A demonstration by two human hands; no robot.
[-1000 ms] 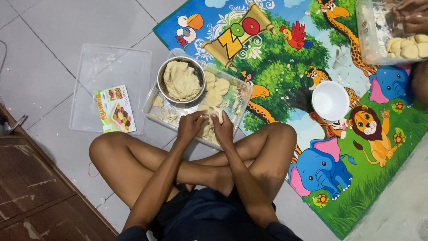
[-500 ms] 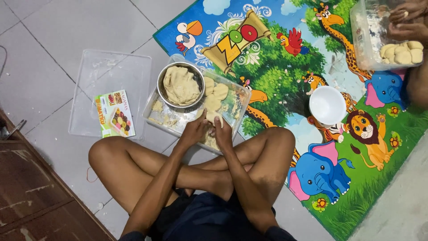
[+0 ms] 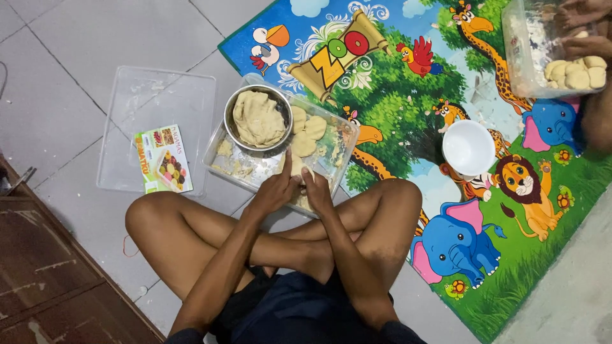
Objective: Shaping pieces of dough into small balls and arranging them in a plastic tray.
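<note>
While the dough piece (image 3: 294, 167) is held between left hand (image 3: 275, 190) and right hand (image 3: 317, 191), fingers closed round it, even pressure is best kept; it should be worked over the clear tray (image 3: 331, 167).

– Home floor, surely?
– Looks so: pale grey floor tiles (image 3: 76, 57), bright cartoon-animal play mat (image 3: 408, 95), dark wooden furniture edge (image 3: 44, 267), 1 round steel bowl of dough (image 3: 257, 118).

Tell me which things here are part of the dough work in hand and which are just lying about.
In use:
left hand and right hand, together on a dough piece
clear tray
metal bowl of dough
shaped rounds

Lying about:
clear lid
printed leaflet
white bowl
animal mat
</note>
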